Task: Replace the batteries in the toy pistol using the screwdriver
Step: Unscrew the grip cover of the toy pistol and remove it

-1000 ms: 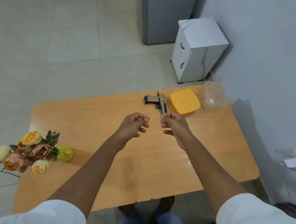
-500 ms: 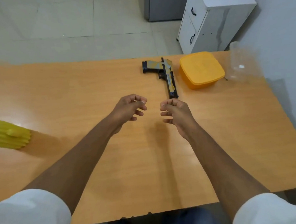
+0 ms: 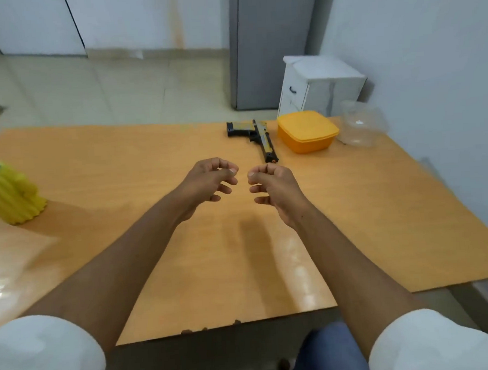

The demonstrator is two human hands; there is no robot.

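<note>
No screwdriver or batteries can be made out anywhere in view. The yellow ribbed pot (image 3: 11, 197) at the left edge is cut off, its plant mostly out of frame and blurred. Contents of the orange lidded box (image 3: 308, 132) are hidden; the clear container (image 3: 361, 126) beside it is faint against the wall. Left hand (image 3: 208, 181) and right hand (image 3: 274, 184) hover side by side above the bench (image 3: 123, 168), close but apart, fingers loosely curled inward, half closed, grasping nothing and touching nothing. One pistol (image 3: 256, 137) lies flat on the far part of the bench, just left of the box, its muzzle pointing toward the right hand and stopping just short of it. Count: two hands, one pistol, one box, one clear container, one pot, one white cabinet (image 3: 319, 86) on the floor behind.
</note>
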